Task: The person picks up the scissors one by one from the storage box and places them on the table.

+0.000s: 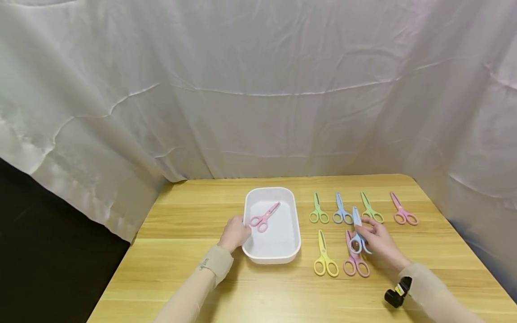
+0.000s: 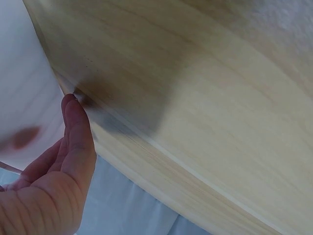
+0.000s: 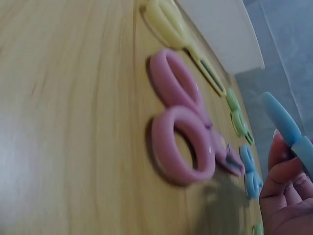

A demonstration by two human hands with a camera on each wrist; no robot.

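Observation:
My left hand grips the left side of a white plastic tray; in the left wrist view its fingers lie along the tray's outer wall. A pair of pink scissors lies inside the tray. On the right, my right hand pinches a pair of light blue scissors, blades pointing away from me. They are raised over another pair of pink scissors, partly covering it in the head view. The right wrist view shows the blue scissors between thumb and fingers.
Yellow scissors lie beside the near pink pair. A back row holds green scissors, blue scissors, more green scissors and pink scissors. A pale curtain hangs behind the wooden table.

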